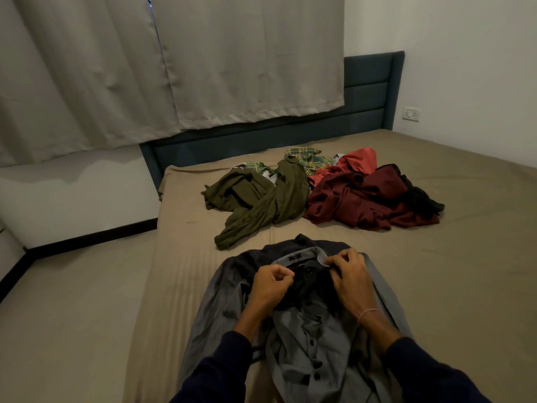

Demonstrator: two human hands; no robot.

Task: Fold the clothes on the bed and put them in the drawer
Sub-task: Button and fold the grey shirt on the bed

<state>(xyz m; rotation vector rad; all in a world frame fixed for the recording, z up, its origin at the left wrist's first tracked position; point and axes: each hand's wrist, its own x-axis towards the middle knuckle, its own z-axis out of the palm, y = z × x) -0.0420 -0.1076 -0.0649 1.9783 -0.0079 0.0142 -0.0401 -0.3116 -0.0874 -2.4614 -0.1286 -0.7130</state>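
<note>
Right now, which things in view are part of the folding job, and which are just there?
Part of the job:
grey shirt, gripped at the collar by left hand and right hand
olive garment
dark red garment
orange-red garment
green plaid shirt
black garment
bed

Just there:
curtains
headboard
wall socket

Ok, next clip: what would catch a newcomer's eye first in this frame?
Probably the two hands at the bottom centre, the left hand and right hand both pinching the collar area of a grey button-up shirt spread on the tan bed. Behind it lies an unfolded heap: an olive garment on the left, a dark red one on the right, with plaid fabric showing at the back.
</note>
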